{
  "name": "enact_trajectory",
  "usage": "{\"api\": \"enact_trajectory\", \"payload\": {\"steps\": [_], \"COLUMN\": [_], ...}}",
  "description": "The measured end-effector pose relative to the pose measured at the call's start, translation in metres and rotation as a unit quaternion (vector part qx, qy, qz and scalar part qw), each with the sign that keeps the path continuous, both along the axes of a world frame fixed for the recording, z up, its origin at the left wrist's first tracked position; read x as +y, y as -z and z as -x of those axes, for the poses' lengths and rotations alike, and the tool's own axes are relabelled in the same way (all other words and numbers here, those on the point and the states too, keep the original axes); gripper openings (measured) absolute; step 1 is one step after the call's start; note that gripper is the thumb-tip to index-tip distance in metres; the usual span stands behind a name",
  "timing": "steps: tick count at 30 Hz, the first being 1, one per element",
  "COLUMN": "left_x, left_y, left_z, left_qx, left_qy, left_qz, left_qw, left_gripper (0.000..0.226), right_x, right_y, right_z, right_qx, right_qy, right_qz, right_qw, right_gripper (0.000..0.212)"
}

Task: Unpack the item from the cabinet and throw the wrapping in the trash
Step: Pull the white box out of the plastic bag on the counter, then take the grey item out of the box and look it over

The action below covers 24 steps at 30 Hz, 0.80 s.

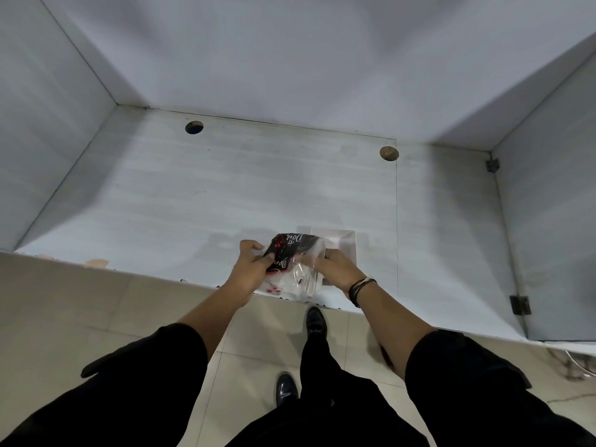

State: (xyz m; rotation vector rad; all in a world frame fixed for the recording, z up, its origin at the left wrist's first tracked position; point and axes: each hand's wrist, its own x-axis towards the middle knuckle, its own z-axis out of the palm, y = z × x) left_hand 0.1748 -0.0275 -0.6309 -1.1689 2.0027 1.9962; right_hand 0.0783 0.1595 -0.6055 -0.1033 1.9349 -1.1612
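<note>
A clear plastic wrapper [301, 279] with a black printed part bearing white lettering and red spots [287, 245] hangs between both hands over the front edge of the cabinet shelf [193, 201]. My left hand [250, 267] pinches the black printed end on the left. My right hand [337, 269], with dark bands on the wrist, grips the clear plastic on the right. What lies inside the wrapper is hard to make out. A white square item [342, 241] rests on the shelf just behind my right hand.
The cabinet is a pale grey box with side walls, a back wall and two round holes [194, 127] [389, 153] near the back. A glass door with hinges [520, 304] stands open at the right. Below are beige floor tiles and my black shoes [315, 321].
</note>
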Motion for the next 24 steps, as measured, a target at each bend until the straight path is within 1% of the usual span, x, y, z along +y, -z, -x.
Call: {"api": "enact_trajectory", "payload": {"steps": [2, 4, 6, 8, 9, 12, 14, 15, 16, 17, 18, 20, 22, 24], "left_x": [0.001, 0.0, -0.004, -0.013, -0.019, -0.033, -0.036, -0.035, -0.033, -0.029, -0.023, -0.008, 0.006, 0.016], "left_y": [0.001, 0.003, 0.007, 0.011, 0.012, 0.014, 0.017, 0.019, 0.021, 0.019, 0.018, 0.014, 0.018, 0.033], "left_z": [-0.001, 0.0, 0.001, 0.001, -0.001, -0.004, 0.002, 0.007, 0.012, 0.017, 0.024, 0.035, 0.048, 0.057], "left_qx": [0.004, 0.006, 0.003, -0.013, -0.025, -0.045, -0.023, -0.002, 0.017, 0.031, 0.034, 0.055, 0.072, 0.06], "left_qy": [0.019, 0.031, 0.017, -0.042, -0.086, -0.207, -0.231, -0.225, -0.21, -0.189, -0.162, -0.078, 0.01, 0.07], "left_qz": [0.013, 0.052, 0.118, 0.163, 0.179, 0.199, 0.19, 0.172, 0.144, 0.12, 0.104, 0.101, 0.117, 0.113], "left_qw": [1.0, 0.998, 0.993, 0.986, 0.98, 0.957, 0.954, 0.959, 0.967, 0.974, 0.981, 0.99, 0.99, 0.989], "left_gripper": [0.015, 0.017, 0.022, 0.025, 0.025, 0.03, 0.034, 0.036, 0.034, 0.031, 0.035, 0.048, 0.062, 0.081], "right_x": [0.0, -0.001, 0.001, 0.009, 0.016, 0.039, 0.05, 0.052, 0.052, 0.049, 0.046, 0.037, 0.028, 0.019], "right_y": [0.004, 0.008, 0.004, -0.003, -0.005, -0.003, 0.009, 0.011, 0.011, 0.011, 0.011, 0.014, 0.018, 0.022], "right_z": [-0.001, -0.002, 0.001, 0.01, 0.016, 0.036, 0.048, 0.051, 0.052, 0.052, 0.053, 0.054, 0.058, 0.061], "right_qx": [0.042, 0.068, 0.072, 0.086, 0.092, 0.079, 0.061, 0.053, 0.051, 0.05, 0.049, 0.057, 0.063, 0.065], "right_qy": [-0.029, -0.024, 0.026, 0.09, 0.121, 0.187, 0.188, 0.177, 0.163, 0.144, 0.13, 0.1, 0.064, 0.031], "right_qz": [-0.042, -0.064, -0.07, -0.054, -0.045, -0.021, -0.032, -0.047, -0.067, -0.086, -0.106, -0.141, -0.164, -0.173], "right_qw": [0.998, 0.995, 0.995, 0.991, 0.987, 0.979, 0.98, 0.982, 0.983, 0.985, 0.985, 0.983, 0.982, 0.982], "right_gripper": [0.042, 0.036, 0.028, 0.016, 0.018, 0.038, 0.054, 0.059, 0.06, 0.058, 0.051, 0.039, 0.041, 0.049]}}
